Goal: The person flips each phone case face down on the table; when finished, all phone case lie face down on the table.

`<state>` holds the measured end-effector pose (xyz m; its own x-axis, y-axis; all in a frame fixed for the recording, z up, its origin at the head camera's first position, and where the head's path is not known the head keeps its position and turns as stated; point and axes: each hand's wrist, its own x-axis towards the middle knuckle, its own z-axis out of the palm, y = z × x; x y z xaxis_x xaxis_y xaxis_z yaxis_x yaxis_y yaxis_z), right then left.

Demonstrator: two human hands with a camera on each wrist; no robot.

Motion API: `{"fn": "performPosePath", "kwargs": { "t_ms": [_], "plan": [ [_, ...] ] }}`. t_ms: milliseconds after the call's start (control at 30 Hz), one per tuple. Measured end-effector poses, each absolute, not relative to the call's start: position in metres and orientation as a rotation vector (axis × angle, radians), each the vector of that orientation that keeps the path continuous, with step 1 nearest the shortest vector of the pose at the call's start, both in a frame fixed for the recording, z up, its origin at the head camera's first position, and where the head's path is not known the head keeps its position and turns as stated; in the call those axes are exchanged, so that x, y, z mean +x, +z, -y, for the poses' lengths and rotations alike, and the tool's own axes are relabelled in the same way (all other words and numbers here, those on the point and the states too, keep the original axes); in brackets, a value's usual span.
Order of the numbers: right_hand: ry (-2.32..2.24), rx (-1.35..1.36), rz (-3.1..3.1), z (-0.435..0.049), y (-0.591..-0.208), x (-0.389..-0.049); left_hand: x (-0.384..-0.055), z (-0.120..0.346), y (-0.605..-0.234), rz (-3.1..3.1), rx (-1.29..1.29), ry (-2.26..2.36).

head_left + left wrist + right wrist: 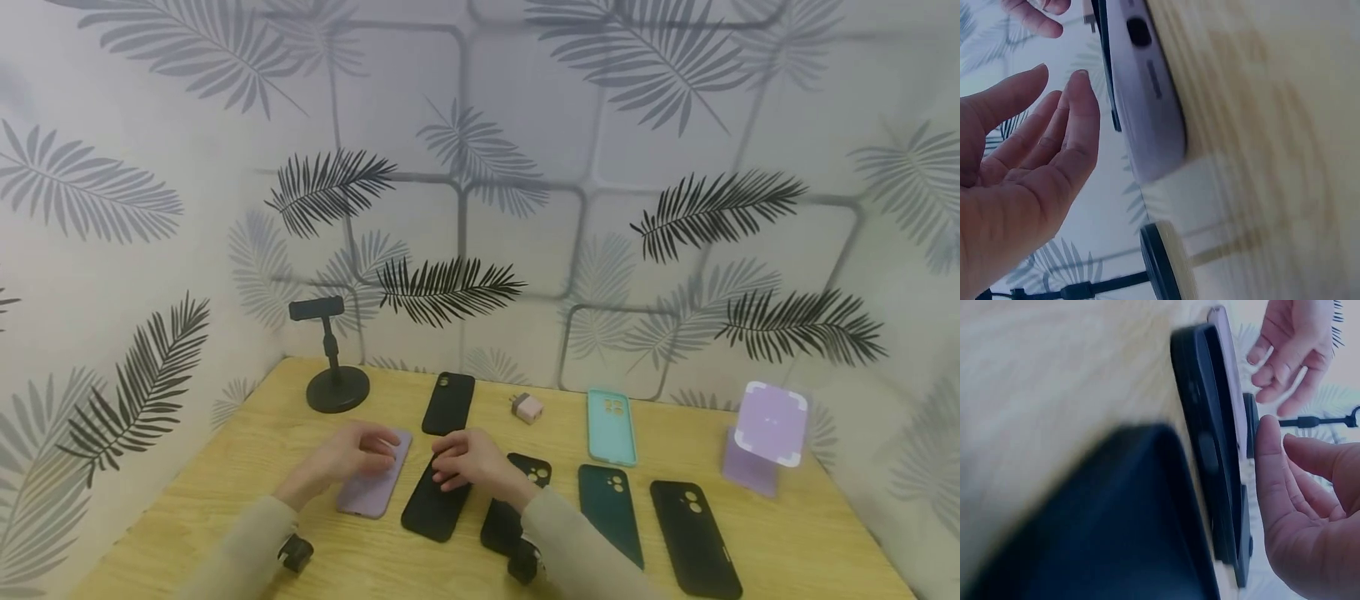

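Positioning is seemingly occurring lower-centre: left hand [354,455] above lilac case [367,498], right hand [480,463] above black case [433,517], loosely bent fingers [1082,119] holding nothing; gripping is probably requiring lowering.

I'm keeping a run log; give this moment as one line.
Left hand: hovers over lilac phone case | Right hand: hovers over adjacent black case | Held: nothing | Nearby: pink charger, black stand
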<state>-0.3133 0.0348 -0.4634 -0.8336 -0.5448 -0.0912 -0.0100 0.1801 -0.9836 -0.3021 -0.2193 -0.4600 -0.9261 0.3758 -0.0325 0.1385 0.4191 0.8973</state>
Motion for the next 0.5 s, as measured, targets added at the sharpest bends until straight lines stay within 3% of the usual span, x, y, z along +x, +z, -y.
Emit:
{"fn": "performPosePath", "kwargs": {
  "t_ms": [333, 500],
  "plan": [
    [-1.559, -0.493, -2.187, -0.081, -0.458, -0.317, -0.3, 0.192, -0.464, -2.345, 0.605, 1.495],
    [-1.505, -0.501, -2.198, -0.087, -0.456, -0.316, -0.3, 0.184, -0.463, -2.308, 0.53, 1.456]
  ]
}}
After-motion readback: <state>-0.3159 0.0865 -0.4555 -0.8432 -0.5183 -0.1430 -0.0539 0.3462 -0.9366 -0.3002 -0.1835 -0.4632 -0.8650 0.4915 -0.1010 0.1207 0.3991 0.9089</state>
